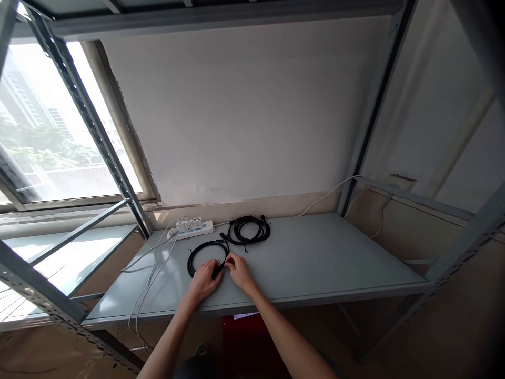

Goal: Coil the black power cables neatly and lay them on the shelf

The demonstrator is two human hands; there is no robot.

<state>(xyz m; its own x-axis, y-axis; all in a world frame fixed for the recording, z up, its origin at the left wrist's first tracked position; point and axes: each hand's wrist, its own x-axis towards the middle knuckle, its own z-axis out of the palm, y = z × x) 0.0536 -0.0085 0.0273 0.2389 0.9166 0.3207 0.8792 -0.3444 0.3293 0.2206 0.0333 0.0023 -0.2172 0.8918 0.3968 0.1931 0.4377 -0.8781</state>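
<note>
Evidently, the left hand [205, 279] grips the black cable coil [190, 263]; the right hand [235, 267] pinches its edge. It's probably light, springy; grasp bundled strands.

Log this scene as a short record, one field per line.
Left hand: fingers over the front of the near black cable coil; grip partly hidden
Right hand: fingertips at that coil's right side; what they pinch is too small to tell
Second coil: far black cable coil, behind and to the right
Power: white power strip near the wall, plugs in it
White cables: hang over the front edge
Surface: gray rack shelf
Light: window, left
</note>
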